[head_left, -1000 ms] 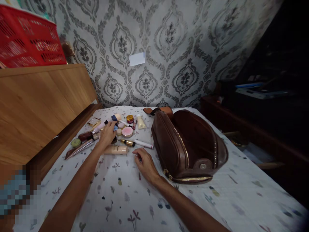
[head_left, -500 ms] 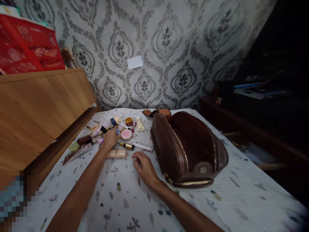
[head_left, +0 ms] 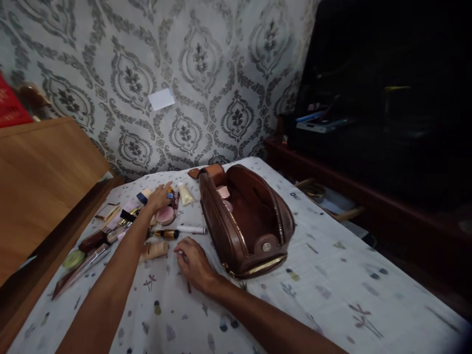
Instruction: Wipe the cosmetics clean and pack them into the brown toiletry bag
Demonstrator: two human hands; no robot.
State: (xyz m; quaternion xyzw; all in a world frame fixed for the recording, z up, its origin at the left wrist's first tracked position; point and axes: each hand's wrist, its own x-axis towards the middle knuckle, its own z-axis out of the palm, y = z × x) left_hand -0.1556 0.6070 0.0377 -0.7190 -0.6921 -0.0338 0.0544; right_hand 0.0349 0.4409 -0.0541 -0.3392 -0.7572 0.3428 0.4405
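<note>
My left hand (head_left: 159,197) reaches over a spread of makeup, its fingers around a small blue item (head_left: 170,195) mostly hidden by them. Beside it lie a pink compact (head_left: 165,215), a cream squeeze tube (head_left: 186,194) and a blue-capped container (head_left: 142,197). My right hand (head_left: 192,261) rests on the cloth with loosely bent fingers apart and nothing visible in them. Close to it are a beige bottle (head_left: 155,250), a black-and-gold tube (head_left: 166,234) and a white pen-like stick (head_left: 191,229). The brown cosmetic bag (head_left: 217,231) stands unzipped, pinkish items (head_left: 223,192) inside it.
Brushes, a green round container (head_left: 73,259) and a long tube (head_left: 83,268) lie at the left. A wooden panel (head_left: 47,182) bounds the left side, the patterned wall (head_left: 199,98) the back. A dark red cabinet (head_left: 313,172) is at the right.
My view has turned right. My left hand has shifted back and right over the makeup, with the blue item at its fingers. My right hand stays beside the beige bottle.
</note>
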